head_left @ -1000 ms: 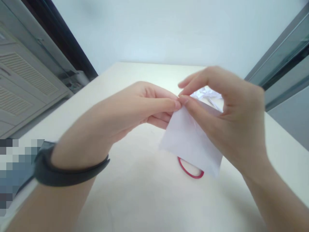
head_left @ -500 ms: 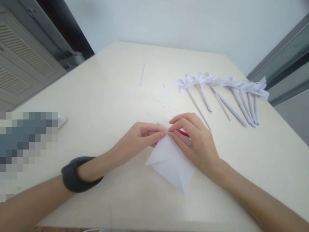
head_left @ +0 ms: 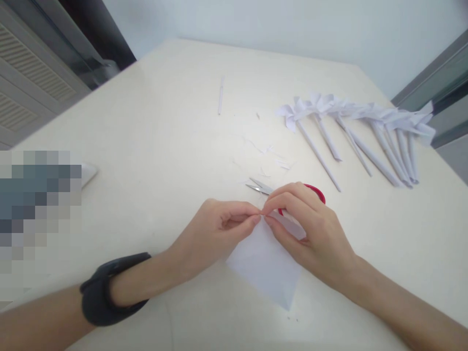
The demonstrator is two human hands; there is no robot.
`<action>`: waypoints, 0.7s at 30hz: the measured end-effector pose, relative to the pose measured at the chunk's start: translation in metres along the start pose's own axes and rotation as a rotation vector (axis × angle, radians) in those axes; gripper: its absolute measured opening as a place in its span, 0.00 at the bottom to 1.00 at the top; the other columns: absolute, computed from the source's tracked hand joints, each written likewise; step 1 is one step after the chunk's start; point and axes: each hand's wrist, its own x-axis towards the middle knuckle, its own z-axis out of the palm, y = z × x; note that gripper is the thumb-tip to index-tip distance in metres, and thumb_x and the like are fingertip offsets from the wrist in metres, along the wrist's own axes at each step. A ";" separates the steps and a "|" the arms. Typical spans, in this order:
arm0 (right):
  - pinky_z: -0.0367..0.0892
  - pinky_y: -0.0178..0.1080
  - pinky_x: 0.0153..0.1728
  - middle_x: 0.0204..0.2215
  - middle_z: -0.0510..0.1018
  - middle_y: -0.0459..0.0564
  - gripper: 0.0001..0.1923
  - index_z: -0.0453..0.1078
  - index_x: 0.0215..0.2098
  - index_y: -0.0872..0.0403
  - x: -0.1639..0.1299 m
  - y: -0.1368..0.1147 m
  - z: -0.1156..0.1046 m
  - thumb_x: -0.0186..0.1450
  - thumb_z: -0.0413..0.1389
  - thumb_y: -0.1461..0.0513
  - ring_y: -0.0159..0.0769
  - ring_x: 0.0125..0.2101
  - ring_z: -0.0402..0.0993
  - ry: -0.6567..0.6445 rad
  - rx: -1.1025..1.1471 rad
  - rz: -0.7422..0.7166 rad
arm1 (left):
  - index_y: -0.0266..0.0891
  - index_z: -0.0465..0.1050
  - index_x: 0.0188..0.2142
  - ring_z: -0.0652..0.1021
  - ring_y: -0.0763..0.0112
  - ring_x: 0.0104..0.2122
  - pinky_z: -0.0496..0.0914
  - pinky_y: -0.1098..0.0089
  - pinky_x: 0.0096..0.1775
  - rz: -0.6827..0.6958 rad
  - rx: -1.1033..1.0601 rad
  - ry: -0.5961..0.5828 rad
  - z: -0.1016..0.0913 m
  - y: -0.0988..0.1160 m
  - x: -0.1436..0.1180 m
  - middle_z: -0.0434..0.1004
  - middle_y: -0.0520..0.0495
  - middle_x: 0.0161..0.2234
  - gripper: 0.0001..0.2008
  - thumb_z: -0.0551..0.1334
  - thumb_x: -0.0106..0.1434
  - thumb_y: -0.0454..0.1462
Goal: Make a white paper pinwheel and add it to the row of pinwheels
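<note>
Pinching: both hands meet at the top corner of a white paper (head_left: 265, 265), lower middle of the frame.
Left hand (head_left: 215, 231): fingers curled in, thumb and forefinger squeezed onto that paper corner; dark band (head_left: 100, 295) on the wrist.
Right hand (head_left: 310, 234): same deal from the other side, fingertips (head_left: 268, 220) nipping the corner, almost touching the left ones.
Paper: folded into a kite-ish shape, lying flat on the bench (head_left: 146, 146), pointy end toward the bottom edge of the frame, top part tucked under the right hand.
Scissors (head_left: 281, 190): right behind the hands, red handles half hidden by the right knuckles, blades poking out to the left, slightly apart.
Pinwheels (head_left: 351, 126): a row of white paper ones on rolled sticks, upper right, lying side by side, well apart from the hands.
Scraps (head_left: 266, 151): little white offcuts scattered between scissors and pinwheels.
Stick (head_left: 220, 95): one thin white roll lying alone, upper middle.
Blurred patch: left edge, can't tell what's in it.
</note>
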 end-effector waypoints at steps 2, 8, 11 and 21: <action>0.64 0.39 0.37 0.34 0.73 0.47 0.04 0.67 0.35 0.55 -0.003 0.001 0.000 0.62 0.53 0.68 0.33 0.37 0.67 -0.007 0.022 -0.010 | 0.37 0.77 0.32 0.73 0.75 0.28 0.66 0.79 0.28 0.002 0.051 -0.015 -0.001 0.003 0.000 0.77 0.53 0.28 0.12 0.55 0.63 0.36; 0.65 0.40 0.35 0.32 0.75 0.49 0.05 0.69 0.33 0.57 -0.011 0.001 -0.001 0.60 0.54 0.71 0.33 0.34 0.67 0.033 0.063 -0.078 | 0.36 0.77 0.30 0.69 0.81 0.22 0.63 0.82 0.25 0.001 0.124 -0.081 0.001 0.011 -0.004 0.73 0.56 0.21 0.11 0.55 0.61 0.32; 0.66 0.41 0.34 0.31 0.75 0.51 0.05 0.69 0.32 0.59 -0.013 -0.001 -0.002 0.59 0.56 0.72 0.34 0.33 0.68 0.056 0.042 -0.116 | 0.38 0.77 0.33 0.71 0.82 0.24 0.64 0.83 0.27 0.016 0.142 -0.101 0.002 0.012 -0.006 0.75 0.57 0.24 0.11 0.55 0.61 0.32; 0.66 0.45 0.37 0.24 0.74 0.48 0.06 0.71 0.29 0.54 -0.018 0.005 -0.005 0.55 0.56 0.71 0.37 0.32 0.66 0.045 -0.238 -0.345 | 0.38 0.77 0.31 0.70 0.81 0.23 0.64 0.84 0.25 -0.047 0.120 -0.146 0.004 0.009 -0.007 0.73 0.57 0.22 0.12 0.54 0.62 0.34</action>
